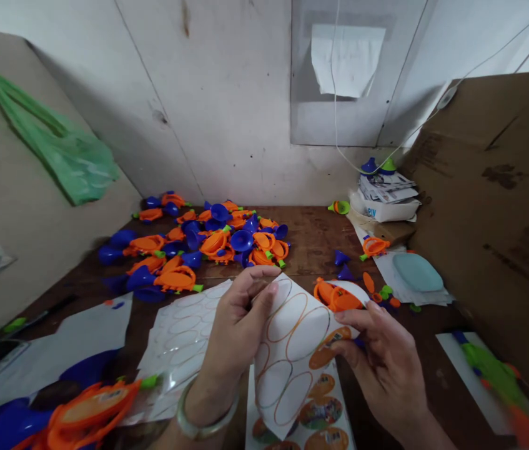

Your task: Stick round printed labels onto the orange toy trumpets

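My left hand [240,325], with a bangle on the wrist, pinches the top edge of a white sticker sheet [287,350] printed with oval outlines. At its right side my right hand [381,362] has thumb and forefinger closed on an orange oval sticker [327,348] at the sheet's edge. Beneath lies another sheet [325,412] with orange and multicoloured ovals. Used-looking sheets with empty oval outlines [184,337] lie to the left of my left hand. Just behind the held sheet is an orange toy part [339,297].
A pile of orange and blue toy trumpets [217,240] covers the back left. One larger orange toy [95,406] is at the front left. Papers with a light blue lid [418,272] lie right; a green and orange toy [493,375] is nearer. Cardboard walls [503,206] flank the table.
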### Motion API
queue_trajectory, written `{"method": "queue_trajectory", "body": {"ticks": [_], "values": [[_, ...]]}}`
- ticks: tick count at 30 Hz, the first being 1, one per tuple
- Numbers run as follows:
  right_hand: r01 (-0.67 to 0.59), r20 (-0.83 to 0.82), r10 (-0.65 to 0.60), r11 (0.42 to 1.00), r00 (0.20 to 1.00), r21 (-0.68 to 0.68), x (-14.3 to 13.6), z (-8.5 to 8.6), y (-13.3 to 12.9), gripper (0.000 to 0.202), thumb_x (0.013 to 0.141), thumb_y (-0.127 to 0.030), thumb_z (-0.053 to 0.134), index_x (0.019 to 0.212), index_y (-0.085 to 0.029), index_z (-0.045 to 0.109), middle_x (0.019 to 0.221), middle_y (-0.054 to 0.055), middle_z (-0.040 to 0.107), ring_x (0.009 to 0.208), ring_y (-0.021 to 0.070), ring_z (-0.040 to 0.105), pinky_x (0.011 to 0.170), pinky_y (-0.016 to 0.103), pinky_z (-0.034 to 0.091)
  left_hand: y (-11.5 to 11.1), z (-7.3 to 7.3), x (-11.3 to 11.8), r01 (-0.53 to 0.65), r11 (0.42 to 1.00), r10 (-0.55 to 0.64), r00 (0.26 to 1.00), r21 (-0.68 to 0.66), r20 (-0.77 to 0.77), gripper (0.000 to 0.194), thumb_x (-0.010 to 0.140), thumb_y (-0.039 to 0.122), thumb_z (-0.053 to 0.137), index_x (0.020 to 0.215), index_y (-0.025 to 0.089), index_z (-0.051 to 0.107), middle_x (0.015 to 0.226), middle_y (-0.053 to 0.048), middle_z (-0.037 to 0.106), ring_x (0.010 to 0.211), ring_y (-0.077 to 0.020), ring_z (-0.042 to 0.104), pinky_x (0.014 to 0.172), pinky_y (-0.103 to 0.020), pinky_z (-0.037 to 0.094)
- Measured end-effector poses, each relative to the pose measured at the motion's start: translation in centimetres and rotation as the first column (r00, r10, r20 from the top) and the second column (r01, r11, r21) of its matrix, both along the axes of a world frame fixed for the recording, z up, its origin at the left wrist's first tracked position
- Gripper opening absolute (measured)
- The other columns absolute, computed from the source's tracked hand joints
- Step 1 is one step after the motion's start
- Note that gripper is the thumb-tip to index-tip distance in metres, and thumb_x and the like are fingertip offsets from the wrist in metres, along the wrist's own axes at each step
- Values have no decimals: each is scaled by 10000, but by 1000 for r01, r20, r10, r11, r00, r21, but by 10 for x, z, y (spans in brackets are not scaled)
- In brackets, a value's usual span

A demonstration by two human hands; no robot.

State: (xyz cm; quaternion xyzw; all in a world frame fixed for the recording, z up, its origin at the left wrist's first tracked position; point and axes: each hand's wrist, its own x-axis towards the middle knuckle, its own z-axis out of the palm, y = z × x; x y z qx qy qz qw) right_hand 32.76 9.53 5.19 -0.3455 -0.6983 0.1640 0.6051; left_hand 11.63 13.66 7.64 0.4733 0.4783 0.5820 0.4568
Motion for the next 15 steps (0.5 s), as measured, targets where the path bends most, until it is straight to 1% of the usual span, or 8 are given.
{"method": "queue_trajectory", "body": {"ticks": [2, 4, 7, 9, 11, 13, 15], "values": [[-4, -17, 4, 1000, 1000, 0, -3, -2, -3, 649, 1067, -187, 711, 1638, -422, 510, 1044, 16, 846, 922, 157, 840, 760, 205, 711, -3, 2, -2, -23, 1000, 23, 1000, 8, -21, 245, 840, 388, 832, 1004, 220, 765, 724, 14, 729, 631, -128, 577, 575, -207, 434], [3, -32, -2, 1000, 999, 5, -7, -4, -6, 648, 1065, -181, 712, 1640, -402, 509, 992, 2, 839, 877, 145, 840, 776, 205, 709, -7, 3, -6, -26, 1000, 26, 999, 6, -32, 249, 829, 390, 831, 995, 219, 760, 757, -1, 753, 664, -139, 608, 604, -215, 458], [37, -20, -36, 997, 999, 70, -17, -6, -11, 692, 1042, -119, 712, 1648, -372, 493, 945, -12, 843, 813, 142, 837, 813, 224, 709, -12, 4, -14, 0, 998, -2, 1000, -62, -31, 291, 812, 418, 821, 1004, 213, 742, 690, 14, 703, 585, -128, 540, 548, -215, 410], [46, 37, -51, 991, 998, 123, -24, -9, -15, 672, 1020, -61, 689, 1601, -365, 542, 948, -7, 859, 774, 152, 831, 770, 235, 709, -15, 2, -21, 22, 990, -26, 999, -140, -27, 338, 792, 440, 811, 1020, 206, 723, 643, 31, 651, 526, -117, 475, 498, -212, 348], [24, 132, -45, 987, 990, 157, -28, -15, -18, 586, 1011, -52, 666, 1508, -361, 634, 929, -2, 869, 760, 177, 828, 713, 265, 711, -18, -2, -29, 32, 979, -41, 998, -200, -39, 367, 785, 458, 784, 1030, 198, 700, 636, 39, 623, 496, -110, 441, 473, -213, 315], [5, 220, -42, 986, 975, 165, -29, -23, -22, 469, 1022, -108, 665, 1411, -363, 719, 892, 1, 869, 768, 210, 832, 687, 312, 718, -16, -10, -40, 49, 979, -73, 990, -197, -118, 366, 828, 479, 714, 1051, 191, 680, 664, 32, 623, 497, -112, 459, 474, -215, 334], [-4, 296, -43, 988, 954, 157, -28, -32, -27, 376, 1035, -181, 675, 1340, -378, 773, 868, -5, 868, 753, 227, 834, 678, 333, 721, -9, -20, -53, 78, 986, -114, 963, -150, -244, 351, 901, 478, 624, 1089, 186, 673, 698, 20, 635, 525, -126, 514, 497, -223, 381]]}}
